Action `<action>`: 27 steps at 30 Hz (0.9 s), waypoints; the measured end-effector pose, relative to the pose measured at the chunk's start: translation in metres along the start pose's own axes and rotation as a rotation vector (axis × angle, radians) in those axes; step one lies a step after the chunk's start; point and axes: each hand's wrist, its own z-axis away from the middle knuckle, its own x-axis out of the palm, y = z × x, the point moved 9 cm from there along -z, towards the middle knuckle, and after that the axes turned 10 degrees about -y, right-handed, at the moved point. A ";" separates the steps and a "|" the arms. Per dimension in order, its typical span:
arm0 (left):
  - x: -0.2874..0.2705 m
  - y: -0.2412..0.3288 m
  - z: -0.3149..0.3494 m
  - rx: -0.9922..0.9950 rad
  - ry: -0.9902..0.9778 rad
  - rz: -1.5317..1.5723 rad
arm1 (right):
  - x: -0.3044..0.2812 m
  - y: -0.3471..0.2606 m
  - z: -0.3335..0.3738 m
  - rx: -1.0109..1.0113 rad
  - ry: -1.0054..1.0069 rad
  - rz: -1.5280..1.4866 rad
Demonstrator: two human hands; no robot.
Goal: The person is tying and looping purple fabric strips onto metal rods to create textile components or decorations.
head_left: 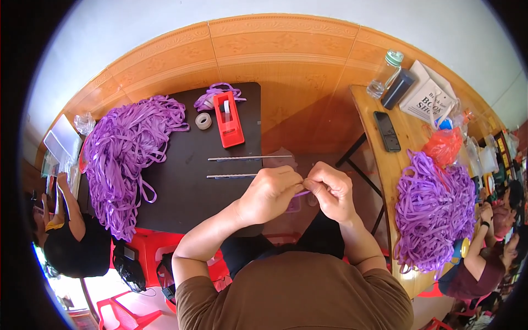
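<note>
My left hand and my right hand meet in front of me, past the black table's right edge. Both pinch a narrow purple ribbon, of which only a short piece shows between and under the fingers. Left of my hands, two thin pale rods lie roughly parallel on the black table; one passes behind my left hand. Farther back are a red tape dispenser and a loose tape roll. A large heap of purple ribbon covers the table's left side.
A small ribbon bundle lies behind the dispenser. On the wooden table at right are a phone, a clear bottle, a dark flask, a tote bag and another ribbon heap. People sit at both sides.
</note>
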 end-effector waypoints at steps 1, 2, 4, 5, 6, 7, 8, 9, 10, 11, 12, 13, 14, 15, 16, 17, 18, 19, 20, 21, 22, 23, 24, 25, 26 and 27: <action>0.004 -0.015 0.000 -0.166 -0.057 0.291 | 0.002 -0.008 -0.002 -0.080 -0.037 0.018; 0.014 -0.028 0.005 -0.331 -0.113 0.582 | 0.003 -0.016 -0.003 -0.160 -0.075 0.035; 0.033 -0.044 0.013 -0.546 -0.267 0.935 | 0.002 -0.012 -0.002 -0.144 -0.126 -0.031; 0.038 -0.044 0.015 -0.614 -0.330 1.054 | 0.004 -0.010 -0.002 -0.129 -0.179 -0.099; 0.044 -0.050 0.017 -0.630 -0.352 1.142 | 0.003 -0.008 -0.004 -0.132 -0.180 -0.100; 0.047 -0.054 0.018 -0.631 -0.350 1.139 | 0.003 -0.012 -0.005 -0.210 -0.194 -0.055; 0.053 -0.054 0.018 -0.629 -0.359 1.256 | 0.003 -0.017 -0.005 -0.288 -0.207 -0.011; 0.058 -0.051 0.018 -0.625 -0.369 1.376 | 0.000 -0.015 -0.006 -0.289 -0.206 -0.010; 0.057 -0.051 0.016 -0.628 -0.341 1.345 | -0.001 -0.015 -0.006 -0.292 -0.222 0.050; 0.056 -0.051 0.015 -0.627 -0.342 1.344 | -0.001 -0.014 -0.006 -0.294 -0.238 0.110; 0.055 -0.053 0.015 -0.642 -0.335 1.323 | -0.002 -0.015 -0.006 -0.295 -0.238 0.109; 0.054 -0.055 0.015 -0.657 -0.329 1.303 | -0.003 -0.015 -0.007 -0.278 -0.236 0.129; 0.054 -0.055 0.015 -0.658 -0.328 1.302 | -0.003 -0.015 -0.007 -0.261 -0.233 0.149; 0.055 -0.056 0.015 -0.660 -0.345 1.249 | -0.004 -0.015 -0.007 -0.262 -0.234 0.149; 0.055 -0.057 0.014 -0.662 -0.361 1.196 | -0.004 -0.013 -0.007 -0.246 -0.231 0.174; 0.055 -0.057 0.014 -0.662 -0.360 1.195 | -0.004 -0.012 -0.007 -0.229 -0.229 0.200; 0.054 -0.058 0.013 -0.658 -0.378 1.113 | -0.005 -0.011 -0.006 -0.230 -0.229 0.201; 0.052 -0.058 0.012 -0.653 -0.395 1.031 | -0.006 -0.012 -0.003 -0.259 -0.223 0.253; 0.052 -0.058 0.013 -0.653 -0.395 1.029 | -0.005 -0.013 0.000 -0.288 -0.218 0.304; 0.050 -0.061 0.013 -0.675 -0.330 1.045 | -0.006 -0.010 0.003 -0.289 -0.216 0.306; 0.046 -0.063 0.013 -0.696 -0.265 1.061 | -0.009 -0.009 0.006 -0.303 -0.151 0.433; 0.043 -0.063 0.015 -0.733 -0.286 1.034 | -0.011 -0.008 0.010 -0.317 -0.086 0.560; 0.043 -0.061 0.014 -0.733 -0.287 1.033 | -0.008 -0.005 0.012 -0.316 -0.085 0.560; 0.043 -0.058 0.013 -0.714 -0.266 1.061 | -0.009 -0.003 0.015 -0.308 0.003 0.610; 0.042 -0.057 0.012 -0.695 -0.245 1.088 | -0.012 -0.001 0.019 -0.300 0.092 0.658; 0.044 -0.055 0.012 -0.676 -0.259 1.167 | -0.012 0.006 0.023 -0.291 0.121 0.670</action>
